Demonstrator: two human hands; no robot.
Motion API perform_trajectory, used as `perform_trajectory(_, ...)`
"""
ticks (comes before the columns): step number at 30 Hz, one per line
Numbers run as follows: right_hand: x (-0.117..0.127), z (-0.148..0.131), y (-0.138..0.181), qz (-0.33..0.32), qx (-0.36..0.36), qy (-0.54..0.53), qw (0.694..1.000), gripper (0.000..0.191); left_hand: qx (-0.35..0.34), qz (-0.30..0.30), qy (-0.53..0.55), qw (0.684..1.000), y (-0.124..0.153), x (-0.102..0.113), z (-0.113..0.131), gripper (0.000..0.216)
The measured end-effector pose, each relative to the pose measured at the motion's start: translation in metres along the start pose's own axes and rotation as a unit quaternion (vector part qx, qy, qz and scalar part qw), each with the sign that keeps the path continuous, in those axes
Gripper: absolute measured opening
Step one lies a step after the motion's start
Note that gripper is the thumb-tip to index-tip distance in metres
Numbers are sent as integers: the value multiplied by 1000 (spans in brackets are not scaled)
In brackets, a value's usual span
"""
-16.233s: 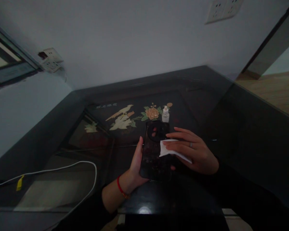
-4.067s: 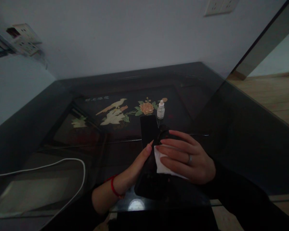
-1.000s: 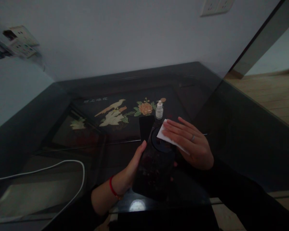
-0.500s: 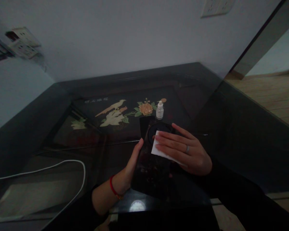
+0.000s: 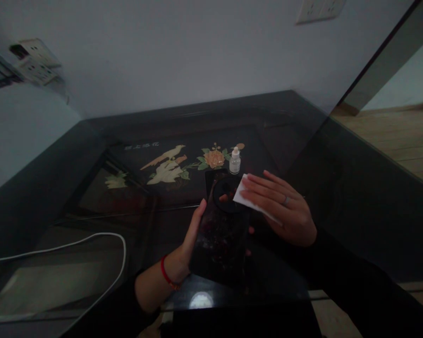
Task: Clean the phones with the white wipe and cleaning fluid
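My left hand (image 5: 190, 241) grips a dark phone (image 5: 221, 232), back side up, with a round camera ring near its top. Its fingers wrap round the phone's edges. My right hand (image 5: 280, 209) lies flat-fingered over a white wipe (image 5: 245, 199) and presses it on the phone's upper right, beside the camera ring. A second dark flat phone-like slab (image 5: 211, 177) lies on the table just behind. A small clear dropper bottle (image 5: 234, 161) with a white cap stands upright beyond the phone.
The dark glass-topped table (image 5: 303, 155) shows an inlaid bird and flower picture (image 5: 183, 164). A white cable (image 5: 91, 241) loops at the left. Wall sockets (image 5: 35, 61) sit at upper left, another socket (image 5: 319, 9) at upper right. Wooden floor (image 5: 402, 136) lies to the right.
Over the last second my right hand slid the wipe down across the phone's back, then back up to its upper right. The left hand tilted the phone slightly.
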State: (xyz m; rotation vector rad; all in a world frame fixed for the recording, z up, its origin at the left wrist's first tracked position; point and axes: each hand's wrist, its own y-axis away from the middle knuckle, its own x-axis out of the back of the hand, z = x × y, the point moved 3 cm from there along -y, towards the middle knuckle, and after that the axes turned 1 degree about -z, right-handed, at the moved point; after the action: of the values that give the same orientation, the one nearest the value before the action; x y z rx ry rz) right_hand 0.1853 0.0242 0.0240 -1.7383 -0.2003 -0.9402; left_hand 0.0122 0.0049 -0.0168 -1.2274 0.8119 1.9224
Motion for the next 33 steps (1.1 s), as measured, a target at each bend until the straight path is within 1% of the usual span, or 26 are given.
perform_trajectory(1, 0, 1, 0, 3, -10, 2, 1000, 36, -5, -1, -3, 1000, 0, -1, 1, 58)
perform_trajectory(2, 0, 0, 0, 1, -3, -3, 1000, 35, -11, 0, -3, 1000, 0, -1, 1, 56)
perform_trajectory(4, -1, -4, 0, -17, 38, -22, 999, 31, -22, 15, 3, 1000, 0, 0, 2, 54)
perform_trajectory(6, -1, -6, 1, -29, 63, -29, 997, 30, -23, 28, 8, 999, 0, 2, 2, 60)
perform_trajectory(7, -1, -6, 1, -26, 55, -23, 998, 31, -20, 31, 7, 999, 0, 4, 2, 64)
perform_trajectory(9, 0, -3, 2, -8, 17, -6, 1000, 36, -10, 29, 0, 1000, 0, 5, 1, 72)
perform_trajectory(11, 1, -1, 2, 3, -3, -2, 1000, 40, -15, 29, 2, 999, 0, 6, 1, 73)
perform_trajectory(14, 0, -4, 2, -15, 37, -24, 999, 34, -65, 59, 26, 996, -1, 6, 3, 62)
perform_trajectory(16, 0, -5, 1, -20, 45, -25, 998, 33, -76, 65, 26, 995, -1, 5, 5, 60)
perform_trajectory(19, 1, -4, 0, 2, 11, -9, 1000, 37, -25, 41, -5, 999, 0, 0, 4, 67)
perform_trajectory(20, 1, -4, 0, 3, 12, -9, 1000, 37, -13, 38, -10, 999, 1, 0, 4, 68)
perform_trajectory(21, 1, -5, 0, -2, 24, -15, 1000, 35, -16, 42, -9, 999, 1, 0, 5, 67)
perform_trajectory(24, 2, -9, 1, -17, 65, -40, 997, 32, -54, 65, 15, 996, 2, 5, 7, 61)
perform_trajectory(26, 5, -7, 1, 4, 38, -47, 998, 38, -38, 56, 13, 998, 3, 7, 5, 65)
perform_trajectory(28, 8, -2, 2, 37, -17, -45, 998, 46, 3, 30, 0, 1000, 3, 8, -1, 70)
perform_trajectory(30, 8, 0, 2, 50, -49, -45, 996, 50, 29, 24, -11, 999, 3, 8, -9, 69)
perform_trajectory(31, 6, -1, 2, 45, -48, -46, 997, 49, 39, 30, -14, 999, 3, 9, -13, 67)
perform_trajectory(33, 2, -3, 1, 21, -26, -45, 998, 44, 60, 39, -17, 997, 5, 11, -19, 67)
